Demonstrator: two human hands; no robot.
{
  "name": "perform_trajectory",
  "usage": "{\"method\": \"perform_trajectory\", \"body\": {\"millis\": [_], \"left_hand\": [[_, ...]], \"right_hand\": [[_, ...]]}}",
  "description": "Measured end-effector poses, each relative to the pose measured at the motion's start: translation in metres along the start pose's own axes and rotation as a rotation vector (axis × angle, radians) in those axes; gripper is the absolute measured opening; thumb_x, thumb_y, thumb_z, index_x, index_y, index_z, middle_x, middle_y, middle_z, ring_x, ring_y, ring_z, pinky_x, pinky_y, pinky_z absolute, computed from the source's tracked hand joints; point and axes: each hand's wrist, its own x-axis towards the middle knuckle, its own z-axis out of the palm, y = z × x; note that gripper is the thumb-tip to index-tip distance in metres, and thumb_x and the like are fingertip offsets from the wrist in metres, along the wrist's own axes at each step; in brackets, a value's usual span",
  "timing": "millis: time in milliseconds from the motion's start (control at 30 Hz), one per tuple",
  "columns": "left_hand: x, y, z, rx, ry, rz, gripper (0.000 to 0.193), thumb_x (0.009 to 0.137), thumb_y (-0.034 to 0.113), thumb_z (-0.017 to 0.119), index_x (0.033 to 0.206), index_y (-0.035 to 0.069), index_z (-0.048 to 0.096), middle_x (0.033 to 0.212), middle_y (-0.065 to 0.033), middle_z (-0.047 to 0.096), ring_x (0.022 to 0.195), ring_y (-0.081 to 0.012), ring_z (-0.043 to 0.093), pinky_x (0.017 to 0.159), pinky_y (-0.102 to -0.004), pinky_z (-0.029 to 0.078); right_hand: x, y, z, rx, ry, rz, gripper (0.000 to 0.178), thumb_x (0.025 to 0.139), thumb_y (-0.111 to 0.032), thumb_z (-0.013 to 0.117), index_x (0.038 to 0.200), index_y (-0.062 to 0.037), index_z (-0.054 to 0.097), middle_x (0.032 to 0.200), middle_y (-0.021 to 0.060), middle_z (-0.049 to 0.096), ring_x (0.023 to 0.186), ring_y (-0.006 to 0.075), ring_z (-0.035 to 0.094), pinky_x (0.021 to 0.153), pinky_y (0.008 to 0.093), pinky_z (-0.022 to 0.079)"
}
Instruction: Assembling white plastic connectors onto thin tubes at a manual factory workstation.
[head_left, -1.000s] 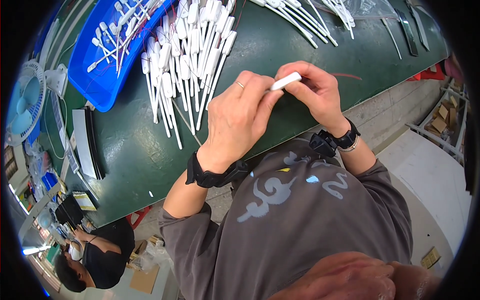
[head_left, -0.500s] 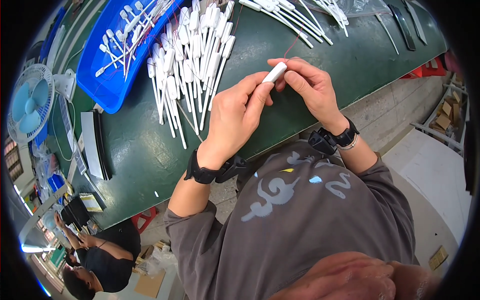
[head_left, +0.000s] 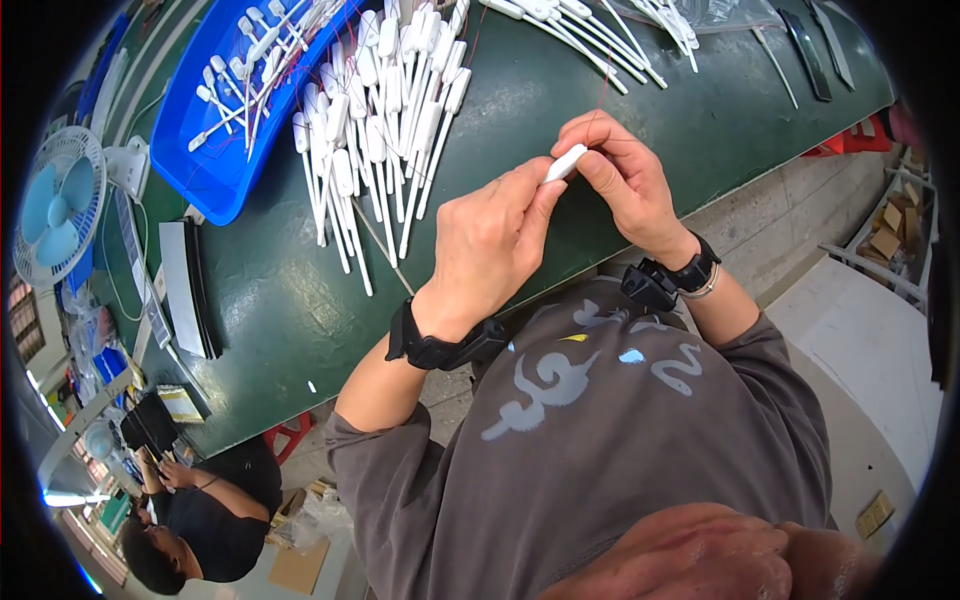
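L hand shifts twd 4 o'clock w/ white piece, nearer R hand; piece sits 1 o'clock of view. L grip pinched on it; R curled at upper end, hold unclear. Prob. steadier.

The held white casing looks like smooth plastic; the blue tray glossy plastic; the bench smooth, shiny; the T-shirt matt cloth.

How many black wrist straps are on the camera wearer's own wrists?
2: left strap, just behind the left hand; right strap, just behind the right hand.
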Motion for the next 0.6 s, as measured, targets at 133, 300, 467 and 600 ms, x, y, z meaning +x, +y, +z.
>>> {"method": "perform_trajectory", "body": {"millis": [133,300,467,600], "left_hand": [[0.004,0.001,-0.007,-0.008,-0.018,-0.044,0.013,0.093,0.013,0.067,0.102,0.004,0.069,0.079,-0.0115,0.067,0.066,-0.0302,0.066,0.057,-0.0374,0.051],[0.023,-0.02,-0.048,0.461,0.196,0.028,0.012,0.091,0.013,0.067,0.1,0.005,0.069,0.086,-0.011,0.065,0.079,-0.032,0.064,0.067,-0.0408,0.051],[0.037,-0.044,-0.068,0.92,0.394,0.031,0.011,0.09,0.012,0.067,0.097,0.005,0.069,0.091,-0.0109,0.065,0.084,-0.0318,0.063,0.073,-0.0429,0.05],[0.051,-0.035,-0.05,0.641,0.239,0.173,0.009,0.088,0.012,0.068,0.093,0.004,0.067,0.091,-0.0114,0.066,0.082,-0.0307,0.063,0.074,-0.0416,0.051]], "right_hand": [[0.002,-0.006,0.002,0.029,0.004,0.058,0.023,0.104,-0.015,0.053,0.117,0.0022,0.062,0.116,0.0088,0.058,0.097,0.0124,0.057,0.088,0.0261,0.047],[0.006,-0.007,0.009,0.36,0.032,0.199,0.025,0.104,-0.012,0.052,0.122,0.0022,0.061,0.113,0.0073,0.06,0.092,0.0103,0.059,0.087,0.0257,0.048],[0.005,-0.008,0.007,0.201,-0.02,0.259,0.025,0.104,-0.011,0.052,0.122,0.0011,0.063,0.106,0.0047,0.063,0.088,0.0086,0.06,0.083,0.0242,0.049],[0.005,-0.01,0.008,0.066,-0.05,0.267,0.023,0.103,-0.012,0.054,0.118,-0.0002,0.066,0.098,0.0025,0.065,0.085,0.0076,0.06,0.08,0.0226,0.049]]}}
